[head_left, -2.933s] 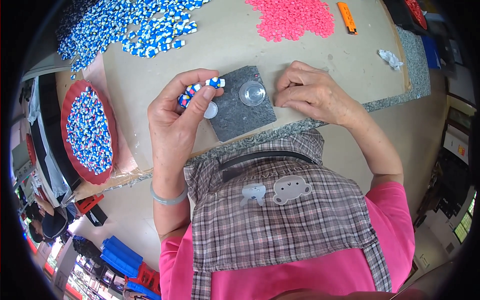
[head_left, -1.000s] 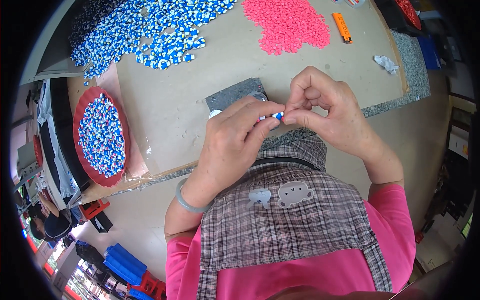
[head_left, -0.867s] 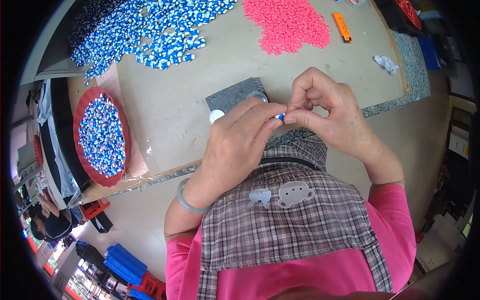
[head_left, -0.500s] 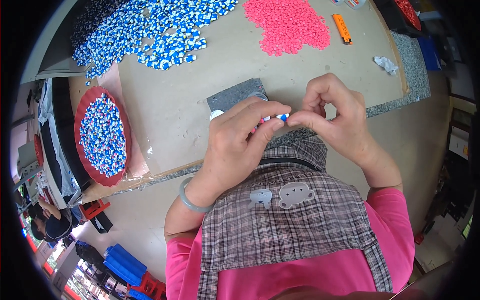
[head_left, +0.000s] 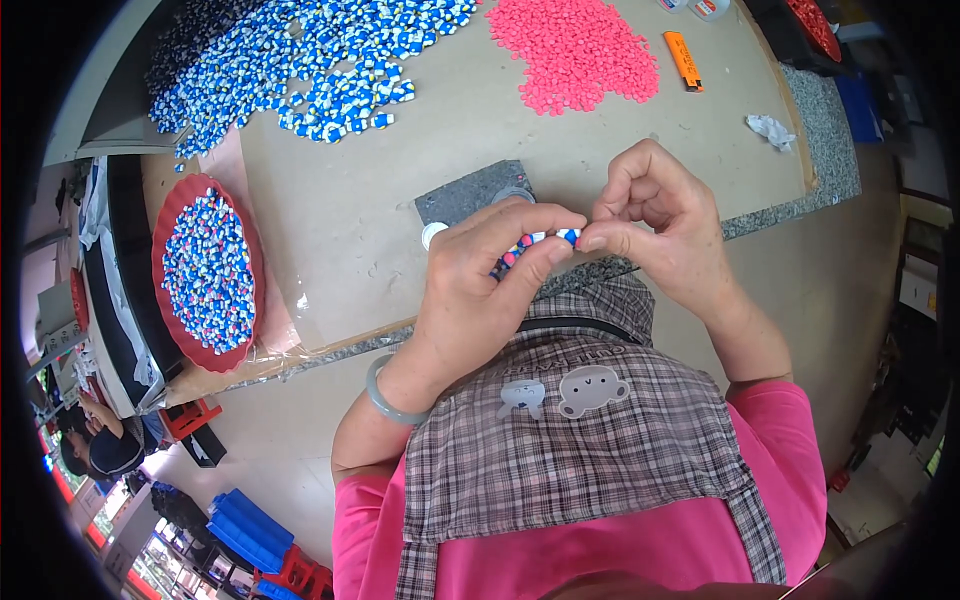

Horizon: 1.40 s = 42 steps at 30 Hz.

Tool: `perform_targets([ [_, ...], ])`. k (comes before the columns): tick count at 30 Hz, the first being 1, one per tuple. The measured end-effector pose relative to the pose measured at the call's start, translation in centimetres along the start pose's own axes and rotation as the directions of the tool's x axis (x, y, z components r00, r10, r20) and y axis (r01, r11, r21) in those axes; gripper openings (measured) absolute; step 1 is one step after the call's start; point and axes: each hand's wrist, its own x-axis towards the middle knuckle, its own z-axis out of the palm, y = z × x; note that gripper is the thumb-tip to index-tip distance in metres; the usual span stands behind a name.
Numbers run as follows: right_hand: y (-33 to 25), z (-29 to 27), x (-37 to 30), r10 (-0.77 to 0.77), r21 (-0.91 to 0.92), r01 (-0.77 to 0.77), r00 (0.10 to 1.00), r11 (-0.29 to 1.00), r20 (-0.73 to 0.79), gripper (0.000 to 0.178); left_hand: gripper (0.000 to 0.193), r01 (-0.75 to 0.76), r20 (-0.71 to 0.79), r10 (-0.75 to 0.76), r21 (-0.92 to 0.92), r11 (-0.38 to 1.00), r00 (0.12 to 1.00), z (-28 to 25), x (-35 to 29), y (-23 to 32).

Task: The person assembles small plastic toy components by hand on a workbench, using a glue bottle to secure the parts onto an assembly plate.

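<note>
My left hand (head_left: pixel 465 265) is closed round several small blue-and-white pieces with pink spots, and a few show in the palm. One small blue-and-white piece (head_left: pixel 568 236) sticks out between its thumb and index finger. My right hand (head_left: pixel 668 225) meets that piece from the right, its thumb tip at the end of it and its fingers curled. Whatever lies between the right fingertips is too small to make out. Just beyond the left hand lies a dark grey slab (head_left: pixel 465 190), with a white round lid (head_left: pixel 433 235) at its near left corner.
A red scalloped dish (head_left: pixel 258 290) of blue, white and pink pieces stands at the left. Farther back lie a heap of blue-and-white pieces (head_left: pixel 330 80) and a pink pile (head_left: pixel 575 55). An orange cutter (head_left: pixel 684 62) and crumpled paper (head_left: pixel 770 131) are at the right.
My right fingers have drawn closer to the thumb, narrowing the gap between them. The left hand has turned slightly, showing more of the pieces in its palm.
</note>
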Motion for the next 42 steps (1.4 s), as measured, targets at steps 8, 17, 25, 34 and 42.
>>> perform_targets([
  [8, -0.1, -0.6, 0.1, -0.04, -0.023, 0.041, 0.998, 0.999, 0.045, 0.032, 0.016, 0.166, 0.014, -0.165, -0.067, 0.984, 0.986, -0.1, -0.2, 0.7],
  [17, -0.8, -0.2, -0.3, -0.151, 0.035, 0.148, 0.98, 0.988, 0.127, 0.037, 0.018, 0.361, 0.193, -0.305, -0.509, 0.781, 0.932, -0.7, -0.7, 1.2],
  [25, -0.2, -0.7, 0.1, -0.129, 0.224, 0.093, 0.98, 0.97, 0.151, 0.029, 0.017, 0.358, 0.197, -0.303, -0.615, 0.702, 0.932, -1.3, -0.6, 1.0],
  [34, 3.9, -6.1, 1.3, -0.057, -0.041, 0.05, 0.977, 0.998, -0.207, 0.009, 0.02, 0.321, 0.116, -0.346, -0.714, 0.623, 0.931, -3.0, -0.5, -1.1],
  [42, 6.1, -4.4, 5.3, -0.426, -0.715, 0.205, 0.894, 0.668, -0.141, 0.007, 0.019, 0.227, -0.032, -0.362, -0.725, 0.65, 0.932, -4.4, -0.7, -2.0],
])
